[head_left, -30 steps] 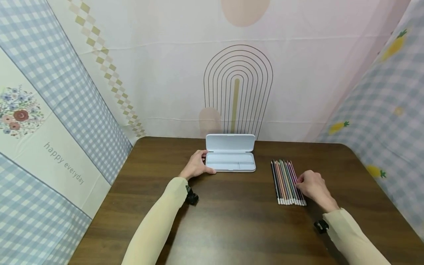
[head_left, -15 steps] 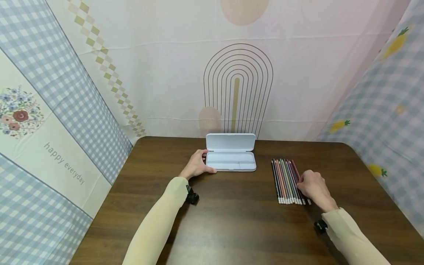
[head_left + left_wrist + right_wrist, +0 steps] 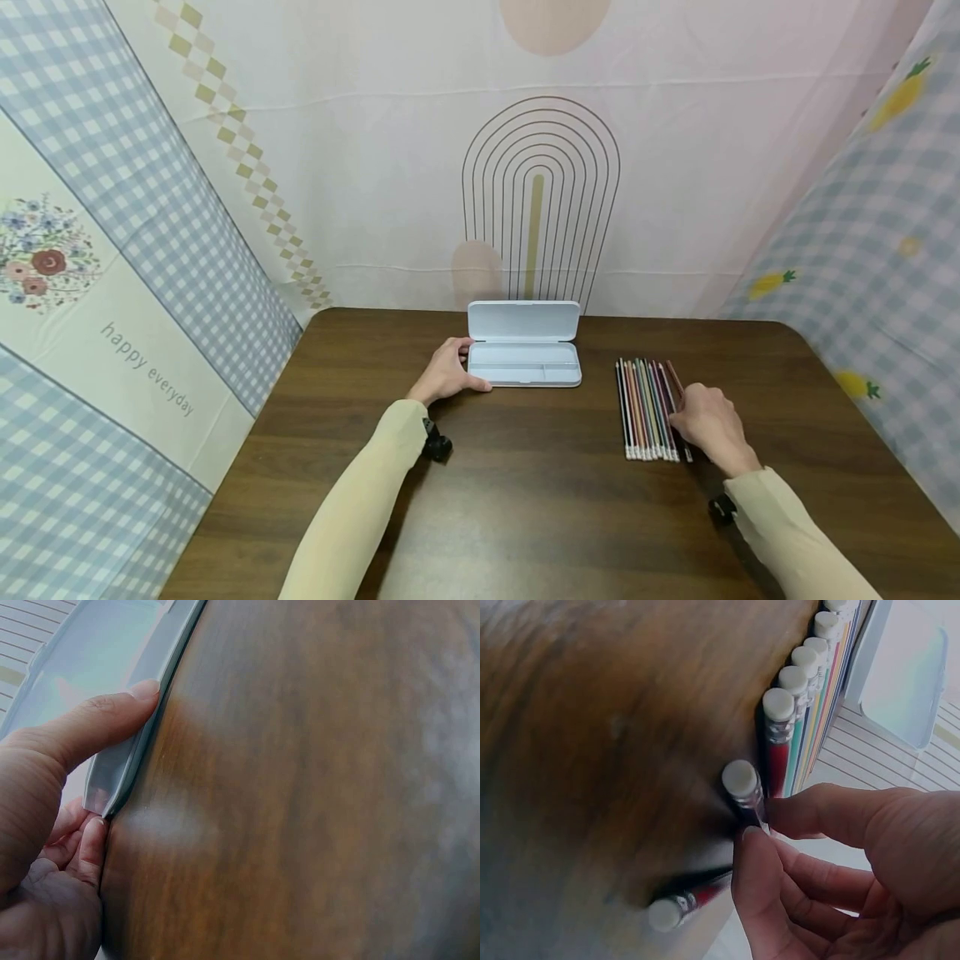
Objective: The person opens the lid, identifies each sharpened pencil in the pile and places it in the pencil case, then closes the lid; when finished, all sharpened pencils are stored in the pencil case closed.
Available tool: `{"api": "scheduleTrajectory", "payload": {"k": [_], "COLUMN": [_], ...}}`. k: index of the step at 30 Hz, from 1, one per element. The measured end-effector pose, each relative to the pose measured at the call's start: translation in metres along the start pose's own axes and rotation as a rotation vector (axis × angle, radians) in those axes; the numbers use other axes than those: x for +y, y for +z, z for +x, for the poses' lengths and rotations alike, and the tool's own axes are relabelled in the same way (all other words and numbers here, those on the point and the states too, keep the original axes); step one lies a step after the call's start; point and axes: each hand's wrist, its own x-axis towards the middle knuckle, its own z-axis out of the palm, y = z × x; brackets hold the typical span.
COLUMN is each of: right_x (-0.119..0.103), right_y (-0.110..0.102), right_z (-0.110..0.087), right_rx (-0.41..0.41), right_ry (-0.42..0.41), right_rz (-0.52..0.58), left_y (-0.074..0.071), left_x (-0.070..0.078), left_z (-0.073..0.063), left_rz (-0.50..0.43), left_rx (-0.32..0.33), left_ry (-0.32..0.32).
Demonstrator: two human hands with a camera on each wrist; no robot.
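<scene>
My left hand (image 3: 444,371) grips the left end of an open pale-blue pencil case (image 3: 506,354). In the left wrist view, its thumb lies over the case's edge (image 3: 154,697) and the fingers curl at the corner. To the right lies a row of eraser-tipped pencils (image 3: 642,417), side by side. My right hand (image 3: 708,421) is at the row's right end. Thumb and forefinger pinch a dark pencil (image 3: 742,780) near its eraser, seen in the right wrist view. Beyond those fingers, a red pencil (image 3: 667,913) lies apart and slanted, partly hidden by the hand.
The case's raised lid (image 3: 522,321) stands at the back, close before a pale printed cloth (image 3: 375,167). Brown wooden tabletop (image 3: 540,475) extends in front of the case. Checked cloth (image 3: 862,292) hangs at the right.
The red pencil at the right end has parted from the row and now slants away. My right hand has shifted slightly and pinches a dark pencil. The left hand stays on the case.
</scene>
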Motion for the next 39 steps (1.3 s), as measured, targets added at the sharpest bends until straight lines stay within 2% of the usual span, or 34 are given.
{"api": "scheduleTrajectory", "payload": {"k": [10, 19, 24, 29, 39], "right_x": [0.003, 0.004, 0.004, 0.001, -0.019], "right_y": [0.002, -0.003, -0.006, -0.008, -0.007], "right_z": [0.000, -0.002, -0.002, -0.002, 0.005], "right_rx": [-0.003, 0.059, 0.099, 0.142, 0.340], "right_ry": [0.024, 0.030, 0.002, -0.064, -0.333], "right_rz": [0.022, 0.028, 0.044, 0.063, 0.105], "left_y": [0.000, 0.000, 0.000, 0.000, 0.000], "left_x": [-0.001, 0.000, 0.000, 0.000, -0.001], "left_z": [0.001, 0.000, 0.000, 0.000, 0.001], "left_rz": [0.008, -0.004, -0.003, -0.004, 0.000], "left_rx": [0.001, 0.001, 0.004, 0.006, 0.002], "left_ry": [0.006, 0.006, 0.006, 0.008, 0.006]}}
